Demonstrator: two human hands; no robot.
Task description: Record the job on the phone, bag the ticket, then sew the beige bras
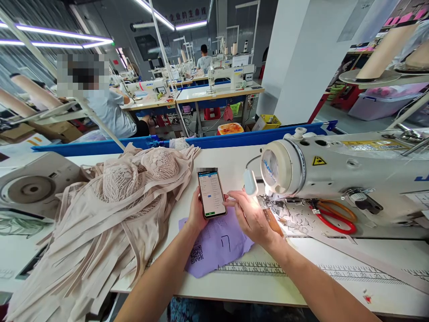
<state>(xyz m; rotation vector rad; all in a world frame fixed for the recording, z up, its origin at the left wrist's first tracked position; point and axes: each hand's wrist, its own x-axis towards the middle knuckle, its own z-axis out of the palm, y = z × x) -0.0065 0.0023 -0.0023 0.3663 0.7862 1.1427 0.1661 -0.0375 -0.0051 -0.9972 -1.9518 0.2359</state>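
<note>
Over the middle of the table (258,288), a phone (212,194) is gripped by the left hand (197,212), its fingers wrapped around the case. The right hand (250,215) holds nothing, fingers loosely spread at the phone's right side; I cannot tell whether they touch it. Below, toward the near edge, lies purple paper (214,255); beige garments (124,219) heap leftward, and a sewing machine (328,167) stands rightward.

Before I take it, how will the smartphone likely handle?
The smartphone should be stiff, judging by its slab shape. Its lit screen is probably fragile glass, and its flat body would likely slide rather than roll.
</note>
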